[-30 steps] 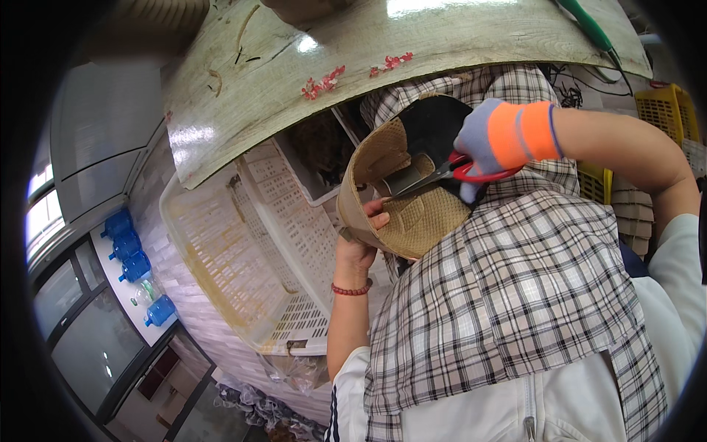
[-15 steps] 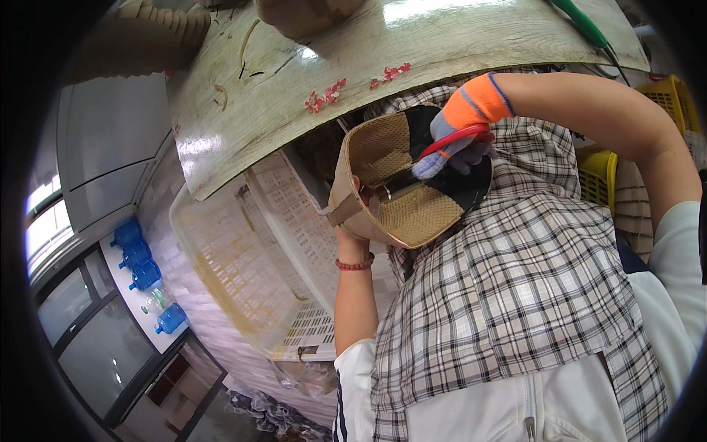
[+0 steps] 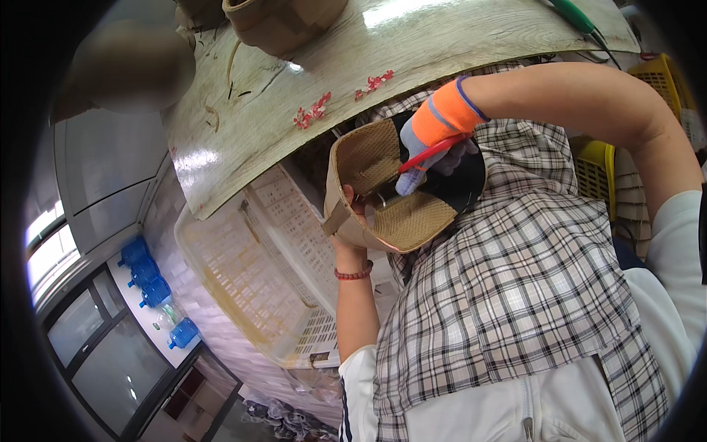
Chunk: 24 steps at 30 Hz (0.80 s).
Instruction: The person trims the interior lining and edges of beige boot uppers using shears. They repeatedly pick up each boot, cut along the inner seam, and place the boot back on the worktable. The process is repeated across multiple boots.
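Woven tan cap [image 3: 383,195]: one, held over the lap, below the table edge.
Left hand [image 3: 346,214]: bare, fingers curled onto the cap's rim.
Right hand [image 3: 434,144]: orange-grey glove, fingers closed on one pair of red-handled scissors [image 3: 431,152] inside the cap.
Table [image 3: 294,66]: one, above the fingers.
Crates [image 3: 250,272]: two, left of the fingers.

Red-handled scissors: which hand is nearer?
Right. The gloved right hand grips the red-handled scissors; the bare left hand holds the tan woven hat from below, apart from them.
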{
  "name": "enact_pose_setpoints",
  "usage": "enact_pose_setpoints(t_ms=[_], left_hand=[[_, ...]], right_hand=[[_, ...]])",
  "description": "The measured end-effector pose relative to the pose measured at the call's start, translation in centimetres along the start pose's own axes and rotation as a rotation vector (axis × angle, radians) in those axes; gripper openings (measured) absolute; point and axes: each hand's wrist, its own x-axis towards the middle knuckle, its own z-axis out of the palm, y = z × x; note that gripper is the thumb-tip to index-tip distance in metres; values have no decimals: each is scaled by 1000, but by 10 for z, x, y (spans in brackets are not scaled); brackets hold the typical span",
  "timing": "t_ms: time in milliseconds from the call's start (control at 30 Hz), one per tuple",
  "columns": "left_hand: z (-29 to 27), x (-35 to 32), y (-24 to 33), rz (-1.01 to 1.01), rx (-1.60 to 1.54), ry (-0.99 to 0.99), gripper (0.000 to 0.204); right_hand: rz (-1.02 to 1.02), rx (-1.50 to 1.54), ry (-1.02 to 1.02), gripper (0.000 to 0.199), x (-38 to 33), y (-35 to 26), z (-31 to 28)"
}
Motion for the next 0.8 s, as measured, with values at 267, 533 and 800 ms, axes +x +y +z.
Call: enact_pose_setpoints(t_ms=[267, 533, 800], left_hand=[[-8, -1, -13, -16, 1, -99, 49], [3, 13, -11, 12, -5, -146, 52], [131, -88, 246, 856, 792, -95, 43]], right_hand=[[-79, 50, -62, 87, 6, 63, 30], [-186, 322, -286, 98, 0, 92, 26], [-556, 335, -64, 91, -46, 148, 31]])
